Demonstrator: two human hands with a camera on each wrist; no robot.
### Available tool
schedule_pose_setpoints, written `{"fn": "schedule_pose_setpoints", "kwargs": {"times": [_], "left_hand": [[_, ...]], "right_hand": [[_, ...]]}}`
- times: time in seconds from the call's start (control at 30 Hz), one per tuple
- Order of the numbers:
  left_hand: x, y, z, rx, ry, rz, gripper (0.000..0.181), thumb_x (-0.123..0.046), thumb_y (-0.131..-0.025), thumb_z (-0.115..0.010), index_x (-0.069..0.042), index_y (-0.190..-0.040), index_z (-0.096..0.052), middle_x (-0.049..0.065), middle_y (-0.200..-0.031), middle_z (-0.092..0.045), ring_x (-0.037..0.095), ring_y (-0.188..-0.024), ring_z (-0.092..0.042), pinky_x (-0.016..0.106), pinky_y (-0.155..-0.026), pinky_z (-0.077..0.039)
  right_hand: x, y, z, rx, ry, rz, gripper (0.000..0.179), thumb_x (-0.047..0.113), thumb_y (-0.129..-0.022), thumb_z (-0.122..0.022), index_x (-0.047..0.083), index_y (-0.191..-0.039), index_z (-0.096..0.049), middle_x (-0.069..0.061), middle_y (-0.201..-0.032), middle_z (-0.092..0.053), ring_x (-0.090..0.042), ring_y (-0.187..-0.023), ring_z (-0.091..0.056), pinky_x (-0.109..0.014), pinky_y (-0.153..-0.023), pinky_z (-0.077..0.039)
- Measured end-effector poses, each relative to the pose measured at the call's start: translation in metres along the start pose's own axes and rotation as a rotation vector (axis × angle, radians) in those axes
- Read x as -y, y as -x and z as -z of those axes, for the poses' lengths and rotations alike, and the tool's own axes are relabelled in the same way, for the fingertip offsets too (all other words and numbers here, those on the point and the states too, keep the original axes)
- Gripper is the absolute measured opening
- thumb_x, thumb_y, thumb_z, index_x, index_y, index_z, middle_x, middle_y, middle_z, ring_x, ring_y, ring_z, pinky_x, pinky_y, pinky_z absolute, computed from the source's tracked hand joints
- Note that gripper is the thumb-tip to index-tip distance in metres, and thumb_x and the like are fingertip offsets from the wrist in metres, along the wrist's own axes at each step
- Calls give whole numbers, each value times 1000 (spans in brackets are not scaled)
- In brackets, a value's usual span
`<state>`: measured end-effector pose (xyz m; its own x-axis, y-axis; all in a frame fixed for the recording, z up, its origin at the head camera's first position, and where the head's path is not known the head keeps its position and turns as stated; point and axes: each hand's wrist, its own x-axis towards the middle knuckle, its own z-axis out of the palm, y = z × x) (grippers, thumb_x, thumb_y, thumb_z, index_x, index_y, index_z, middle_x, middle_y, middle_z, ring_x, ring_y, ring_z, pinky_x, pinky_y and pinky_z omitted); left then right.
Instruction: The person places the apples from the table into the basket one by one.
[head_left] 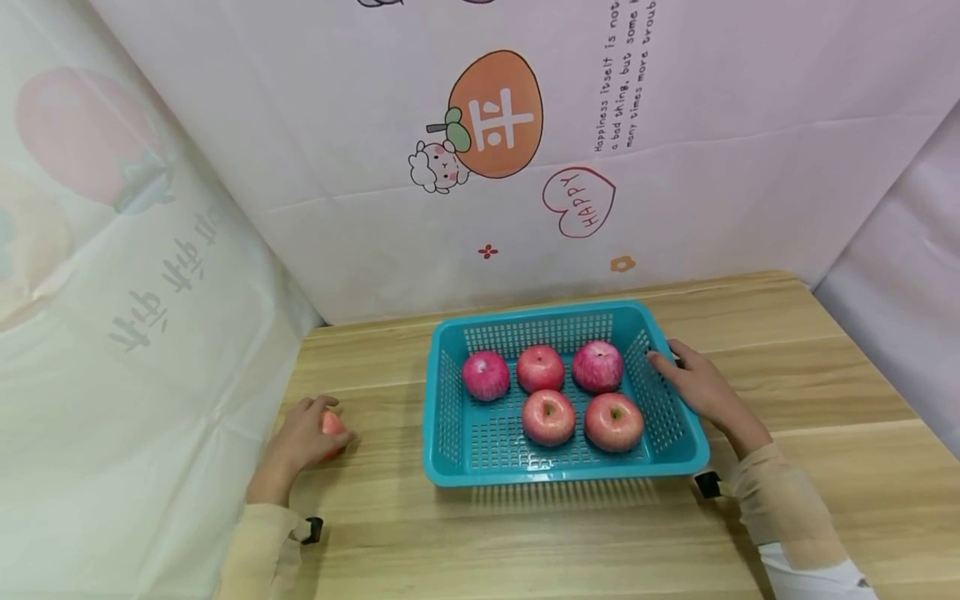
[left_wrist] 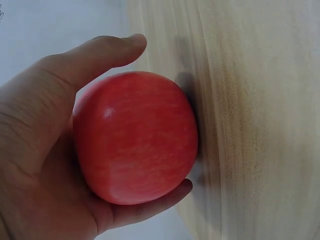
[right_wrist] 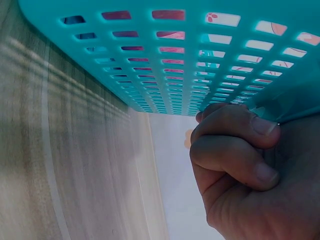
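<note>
At the left end of the table, my left hand curls round a red apple. In the left wrist view the apple sits between thumb and fingers, close to the wooden surface. My right hand grips the right side of a turquoise plastic basket, its thumb over the rim and inside the wall. The right wrist view shows the fingers of that hand bent in at the basket's outer side. Several apples lie in the basket: two reddish ones in front, such as this apple, and pinker ones behind.
The wood-grain table carries the basket near its back edge. A white printed cloth hangs behind the table, and more pale cloth lines the left side. Bare wood shows between the left hand and the basket.
</note>
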<state>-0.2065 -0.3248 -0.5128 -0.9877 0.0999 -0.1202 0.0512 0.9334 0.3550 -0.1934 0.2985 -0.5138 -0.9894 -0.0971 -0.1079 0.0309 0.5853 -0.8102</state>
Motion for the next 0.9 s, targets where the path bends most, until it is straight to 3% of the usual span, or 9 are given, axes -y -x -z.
{"fn": "schedule_pose_setpoints", "kwargs": {"times": [0.27, 0.53, 0.9], "left_hand": [[1, 2, -4, 1, -57, 23, 80, -43, -82, -86, 0, -142, -56, 33, -141, -53, 53, -129, -53, 63, -91, -57], [2, 1, -8, -25, -93, 47, 63, -41, -80, -84, -7, -126, -61, 23, -125, -60, 41, -110, -61, 51, -76, -57], [1, 1, -8, -56, -98, 52, 56, -37, -79, -81, -8, -123, -62, 18, -119, -61, 38, -103, -61, 42, -68, -54]], "right_hand": [[-2, 0, -2, 1, -8, 0, 68, 48, -114, -38, -3, -158, -36, -38, -140, -56, -42, -109, -70, -53, -80, -65], [-1, 0, -2, -2, -12, 2, 69, 51, -114, -39, -2, -158, -36, -37, -139, -57, -41, -108, -70, -52, -80, -66], [-1, -2, -1, -2, -11, 1, 68, 49, -114, -38, -2, -159, -35, -38, -141, -56, -42, -108, -70, -52, -79, -66]]}}
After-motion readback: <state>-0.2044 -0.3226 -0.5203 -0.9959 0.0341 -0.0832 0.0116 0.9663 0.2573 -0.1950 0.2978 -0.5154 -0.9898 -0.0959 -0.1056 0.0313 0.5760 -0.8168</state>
